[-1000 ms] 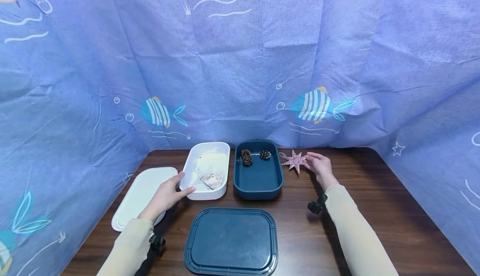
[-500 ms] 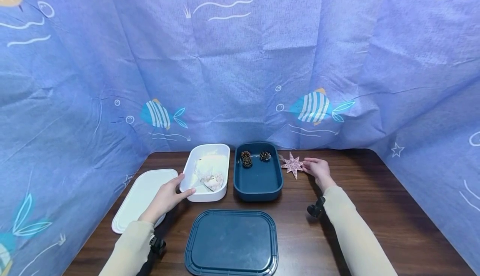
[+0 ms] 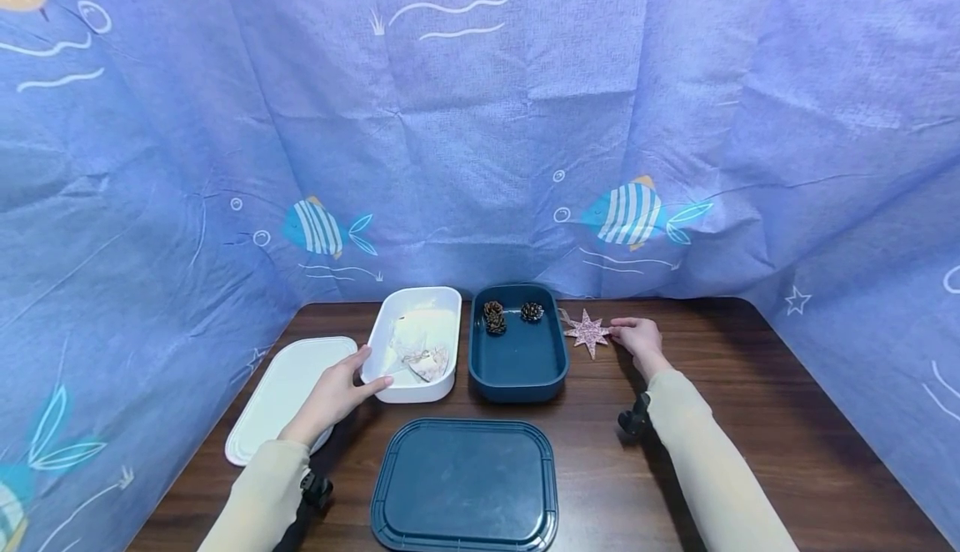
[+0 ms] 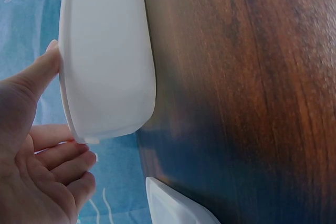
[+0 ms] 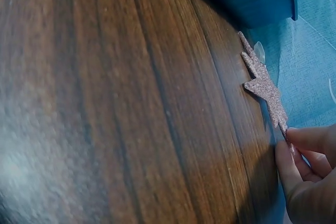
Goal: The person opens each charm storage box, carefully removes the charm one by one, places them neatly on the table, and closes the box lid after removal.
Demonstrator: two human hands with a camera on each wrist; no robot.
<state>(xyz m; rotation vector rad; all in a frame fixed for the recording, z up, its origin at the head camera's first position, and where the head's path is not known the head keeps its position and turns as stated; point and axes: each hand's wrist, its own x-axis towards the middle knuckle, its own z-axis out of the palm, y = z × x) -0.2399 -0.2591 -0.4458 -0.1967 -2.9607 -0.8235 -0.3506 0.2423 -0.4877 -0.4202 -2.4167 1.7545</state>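
In the head view, my right hand (image 3: 637, 342) pinches one point of a glittery pink star ornament (image 3: 587, 332) between thumb and fingers. The star (image 5: 266, 94) is low beside the table surface, its hanging loop toward the dark blue box (image 3: 519, 381). My left hand (image 3: 335, 387) holds the near left corner of a white box (image 3: 416, 392), thumb on the front rim and forefinger on the left side. The left wrist view has the thumb (image 4: 44, 69) at the rim of that box (image 4: 107, 51). A pale patterned ornament (image 3: 427, 363) lies inside it.
Several brown pine cones (image 3: 494, 318) lie in the dark blue box. Its lid (image 3: 465, 485) is on the table nearer me. A white lid (image 3: 281, 398) lies at the left, partly under my left forearm. A blue fish-print cloth (image 3: 480, 160) hangs behind the table (image 3: 600, 469).
The pink star has shifted slightly and turned a little in my right hand's pinch, staying right of the dark blue box. My left hand remains on the white box.
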